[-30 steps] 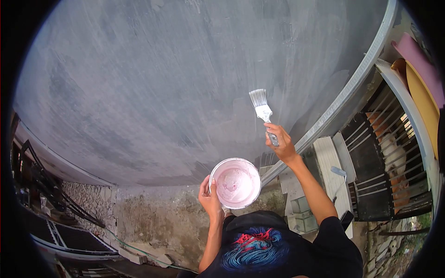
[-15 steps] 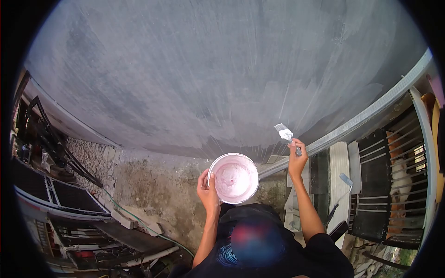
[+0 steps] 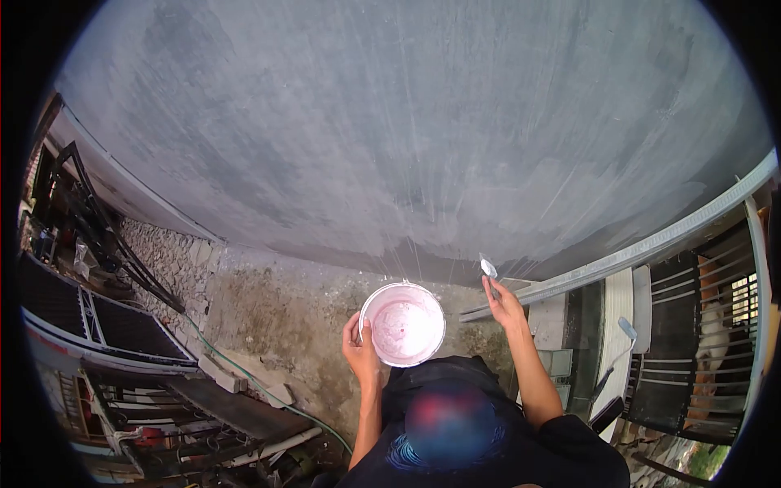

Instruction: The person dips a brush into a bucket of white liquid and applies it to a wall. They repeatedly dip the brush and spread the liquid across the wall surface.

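Note:
A white bucket (image 3: pixel 403 324) with pale pinkish-white paint inside is in front of my body, tilted so that its inside shows. My left hand (image 3: pixel 359 344) grips its left rim, thumb on the near side. My right hand (image 3: pixel 503 304) is closed on the handle of a paintbrush (image 3: pixel 488 267), whose bristles carry white paint and point up toward the wall. The grey wall (image 3: pixel 407 146) shows streaks and patches of lighter coating. The brush is close to the wall's lower part; whether it touches cannot be told.
A paint roller (image 3: pixel 626 328) lies on a pale board at the right, beside a barred cage (image 3: pixel 667 366) with an animal inside. A green hose (image 3: pixel 236 371) crosses the concrete floor (image 3: pixel 277 325) at the left, near racks and metal frames.
The brush and my right hand have moved down and slightly left, and the brush has turned more upright. The bucket sits slightly lower and further left. The whole view has shifted.

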The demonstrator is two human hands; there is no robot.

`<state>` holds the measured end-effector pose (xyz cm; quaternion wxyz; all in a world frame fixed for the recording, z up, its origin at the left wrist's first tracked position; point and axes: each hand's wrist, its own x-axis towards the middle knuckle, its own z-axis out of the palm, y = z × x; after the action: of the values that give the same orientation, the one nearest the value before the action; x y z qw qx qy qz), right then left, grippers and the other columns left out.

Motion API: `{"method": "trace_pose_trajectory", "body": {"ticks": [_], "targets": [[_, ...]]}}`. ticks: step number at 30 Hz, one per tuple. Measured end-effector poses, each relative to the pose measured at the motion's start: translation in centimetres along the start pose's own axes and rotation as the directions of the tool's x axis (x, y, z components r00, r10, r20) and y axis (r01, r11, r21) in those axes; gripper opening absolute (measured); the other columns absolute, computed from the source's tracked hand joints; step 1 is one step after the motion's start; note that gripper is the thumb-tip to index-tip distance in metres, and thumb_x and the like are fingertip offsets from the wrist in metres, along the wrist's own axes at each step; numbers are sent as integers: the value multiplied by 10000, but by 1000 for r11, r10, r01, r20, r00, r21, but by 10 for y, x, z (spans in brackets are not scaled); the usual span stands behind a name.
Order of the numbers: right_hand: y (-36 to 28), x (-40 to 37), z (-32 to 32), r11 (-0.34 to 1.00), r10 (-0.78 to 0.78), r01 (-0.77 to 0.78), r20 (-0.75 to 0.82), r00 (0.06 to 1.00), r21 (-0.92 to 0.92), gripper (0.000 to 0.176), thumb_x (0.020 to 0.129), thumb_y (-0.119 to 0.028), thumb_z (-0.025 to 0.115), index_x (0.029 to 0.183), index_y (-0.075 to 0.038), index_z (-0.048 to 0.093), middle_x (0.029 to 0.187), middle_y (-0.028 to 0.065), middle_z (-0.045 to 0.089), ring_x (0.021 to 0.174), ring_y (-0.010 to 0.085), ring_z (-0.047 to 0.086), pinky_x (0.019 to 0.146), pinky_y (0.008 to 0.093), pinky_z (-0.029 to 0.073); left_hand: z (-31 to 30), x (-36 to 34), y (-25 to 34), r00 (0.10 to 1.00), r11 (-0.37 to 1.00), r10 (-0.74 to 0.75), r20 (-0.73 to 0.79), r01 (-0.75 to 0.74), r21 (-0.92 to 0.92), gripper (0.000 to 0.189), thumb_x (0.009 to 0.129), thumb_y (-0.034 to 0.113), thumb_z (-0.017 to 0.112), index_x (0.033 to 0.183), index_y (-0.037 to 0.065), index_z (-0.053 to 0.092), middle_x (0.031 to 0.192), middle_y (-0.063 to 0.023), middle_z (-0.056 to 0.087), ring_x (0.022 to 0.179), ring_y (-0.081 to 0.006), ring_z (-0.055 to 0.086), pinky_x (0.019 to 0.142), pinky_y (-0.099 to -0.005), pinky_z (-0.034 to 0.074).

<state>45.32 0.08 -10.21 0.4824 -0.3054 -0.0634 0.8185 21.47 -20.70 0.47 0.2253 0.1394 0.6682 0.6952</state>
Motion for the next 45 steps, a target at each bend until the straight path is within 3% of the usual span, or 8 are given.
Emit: {"method": "trace_pose_trajectory", "body": {"ticks": [3,7,25,31,35,39,41,45], "targets": [[36,6,34,973,212,-214,-37,977,-84,180,939,12,547,1120,14,545,962,101,582,781,112,549,646,199,457,-22,26,3,999,1000,1,-33,-1,-6,356,954,165,632,1232,-47,566,1169,-151,654,1058,-178,617,926,-299,475],[62,29,86,970,167,-162,11,986,-181,130,991,-67,494,1113,-23,494,748,-3,456,555,32,331,485,198,266,-46,56,12,1000,1000,15,-27,-15,4,336,953,104,620,1232,-71,552,1183,-183,630,1083,-206,612,943,-300,484],[39,-94,348,732,-504,610,362,784,-304,297,1047,-178,448,1279,-1,502,670,-60,305,530,21,238,472,203,225,-85,173,21,979,1000,-4,204,7,-16,328,940,82,634,1219,-75,558,1184,-178,630,1096,-199,601,957,-306,468],[72,-40,297,672,-450,480,205,869,-564,342,1030,-310,503,1164,-3,570,639,-59,331,512,33,265,441,217,254,-80,182,13,973,999,25,229,-19,-31,340,941,103,638,1226,-64,557,1189,-174,636,1078,-200,613,938,-304,482],[133,33,190,458,-530,269,-17,848,-847,373,997,-361,536,1043,-3,631,658,41,534,539,145,547,475,307,403,-85,183,8,972,999,13,236,-1,-50,354,943,118,637,1239,-56,553,1185,-170,644,1059,-202,626,918,-306,496],[158,55,124,95,-679,291,152,719,-952,382,990,-373,545,1012,-3,635,608,56,523,545,163,544,503,320,433,-93,184,10,975,997,-13,220,29,-72,356,943,118,637,1240,-58,550,1183,-174,647,1051,-200,629,910,-304,498],[147,35,141,-173,-736,225,277,618,-959,373,983,-319,538,1005,41,632,708,205,622,630,344,613,600,416,470,-95,186,12,977,997,-6,214,22,-72,360,944,122,637,1242,-59,547,1185,-178,648,1046,-196,630,905,-302,500],[120,-6,208,-125,-750,228,243,616,-966,348,974,-271,537,1018,63,620,762,280,614,676,452,583,652,460,456,-94,193,5,974,998,22,225,-9,-59,363,945,124,635,1243,-62,545,1185,-180,648,1044,-196,631,905,-302,499]]}}
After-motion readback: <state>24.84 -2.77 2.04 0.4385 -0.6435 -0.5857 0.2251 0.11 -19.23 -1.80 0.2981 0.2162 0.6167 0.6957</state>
